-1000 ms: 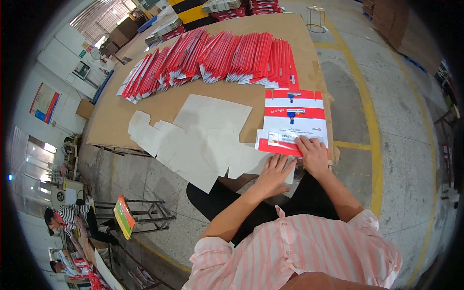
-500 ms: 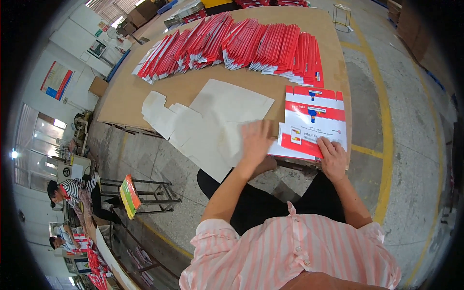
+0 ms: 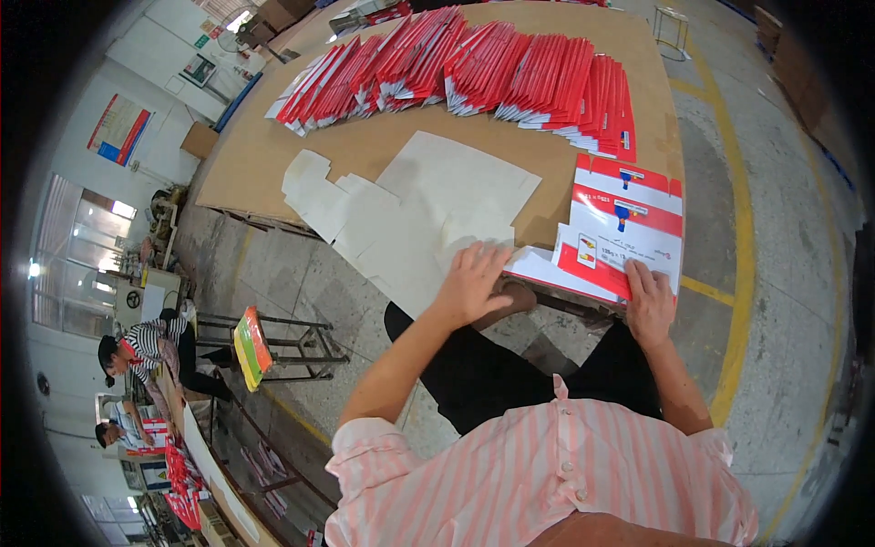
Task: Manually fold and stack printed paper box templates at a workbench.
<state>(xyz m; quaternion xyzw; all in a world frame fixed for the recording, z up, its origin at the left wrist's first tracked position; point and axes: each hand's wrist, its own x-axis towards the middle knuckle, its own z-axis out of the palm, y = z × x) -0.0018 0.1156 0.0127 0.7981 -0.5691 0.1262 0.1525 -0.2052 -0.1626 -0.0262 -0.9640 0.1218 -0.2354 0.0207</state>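
Note:
With its fingers spread, my left hand (image 3: 474,284) lies over the near corner of a plain pale grey cardboard blank (image 3: 428,210), its unprinted side up. That blank has cut flaps at its left and overhangs the table's near edge. To the right lies a printed red and white flat carton (image 3: 627,211), part of its near side folded over. My right hand (image 3: 649,301) grips this carton at its near right edge, fingers together on the printed face. The thumb of this hand is hidden.
Along the far side of the brown table (image 3: 538,219) leans a long row of red and white folded cartons (image 3: 474,68). A metal stool frame (image 3: 670,36) stands beyond the right corner. At the left is a rack with a colourful packet (image 3: 251,348); two people (image 3: 150,351) work past it.
My left hand has moved slightly left and nearer to me, and its blur is gone. My right hand remains on the carton. The whole view has shifted a little.

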